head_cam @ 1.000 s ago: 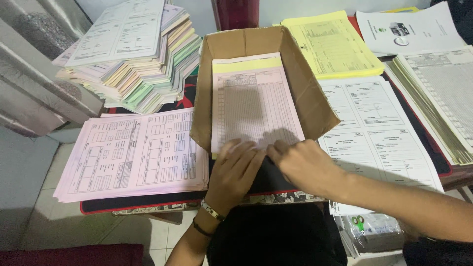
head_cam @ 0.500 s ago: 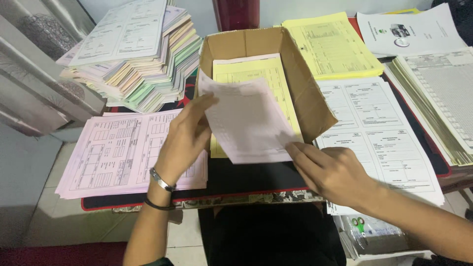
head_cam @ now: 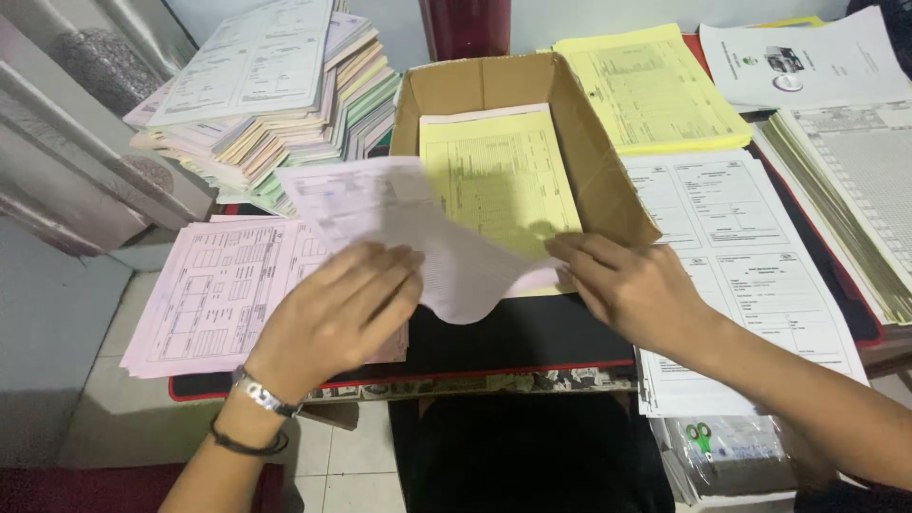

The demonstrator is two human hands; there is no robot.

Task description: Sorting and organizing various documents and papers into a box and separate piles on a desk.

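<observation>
A pale pink printed sheet [head_cam: 399,223] hangs in the air between the cardboard box [head_cam: 608,161] and the pink stack [head_cam: 214,294]. My left hand [head_cam: 337,318] grips its lower left side, with a watch and bands on the wrist. My right hand [head_cam: 627,285] touches the sheet's right corner at the box's open front edge. Inside the box a yellow form [head_cam: 499,176] lies on top.
A tall pile of mixed coloured forms [head_cam: 275,95] stands at the back left. A yellow stack [head_cam: 655,90] and white stacks [head_cam: 736,247] lie right of the box, with more paper piles [head_cam: 845,161] at the far right. A plastic-wrapped pack [head_cam: 727,451] sits below the table's edge.
The pink sheet was lifted off the pile in the box and carried left toward the pink stack, uncovering the yellow form. My left hand moved left with it; my right hand stayed near the box's front.
</observation>
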